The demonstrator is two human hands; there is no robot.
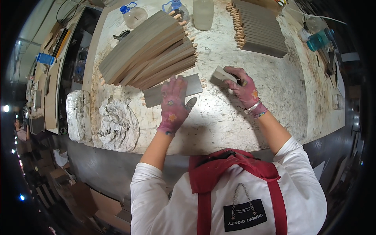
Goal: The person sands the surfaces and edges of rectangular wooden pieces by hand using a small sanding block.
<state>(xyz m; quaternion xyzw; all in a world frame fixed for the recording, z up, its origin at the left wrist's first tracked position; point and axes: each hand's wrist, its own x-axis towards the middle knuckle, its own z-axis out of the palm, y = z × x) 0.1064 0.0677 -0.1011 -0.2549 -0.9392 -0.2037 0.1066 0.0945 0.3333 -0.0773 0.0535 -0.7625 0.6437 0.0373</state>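
A grey-brown wooden board (153,97) with small dowels at its ends lies flat on the worn white worktable (235,129). My left hand (173,100), in a pink flowered glove, rests on it with fingers stretched out and palm down. In my right hand (244,88), gloved alike, a pale block (219,75), perhaps a sanding block, is gripped between thumb and fingers just right of the board. Beyond my left hand a fanned stack of similar boards (145,51) leans in a row, dowels sticking out of their ends.
A second stack of doweled boards (260,29) stands at the far right. Bottles (203,15) line the back, and a teal bottle (319,40) lies at the right. A crumpled white cloth (118,124) and a wrapped bundle (78,115) sit at the left edge.
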